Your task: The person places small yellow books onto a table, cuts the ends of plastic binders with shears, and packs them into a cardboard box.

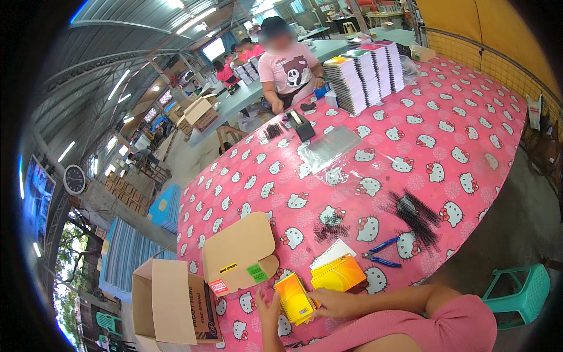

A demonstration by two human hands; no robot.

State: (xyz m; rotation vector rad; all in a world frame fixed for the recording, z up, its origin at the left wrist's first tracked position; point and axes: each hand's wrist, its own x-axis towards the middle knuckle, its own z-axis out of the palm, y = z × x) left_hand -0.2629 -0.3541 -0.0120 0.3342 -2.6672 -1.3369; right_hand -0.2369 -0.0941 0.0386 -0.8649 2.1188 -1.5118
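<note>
A small stack of yellow-orange pocket notebooks (293,296) lies at the table's near edge. My right hand (329,303) grips its right side, the fingertips partly hidden behind the covers. Just left of the stack, my left hand (268,308) is raised with its fingers apart and nothing in them. Beyond my right hand are more orange-yellow notebooks (340,273), with a white spiral-bound pad (333,253) sticking out behind them. Blue-handled pliers (384,259) rest to the right of these.
Black spiral coils (413,220) lie in a heap at right, with a smaller pile (332,227) nearer the middle. An opened cardboard box (170,299) and a cardboard flap (240,252) are at left. Clear plastic sheets (331,149), notebook stacks (366,76) and a co-worker (287,70) are across the table.
</note>
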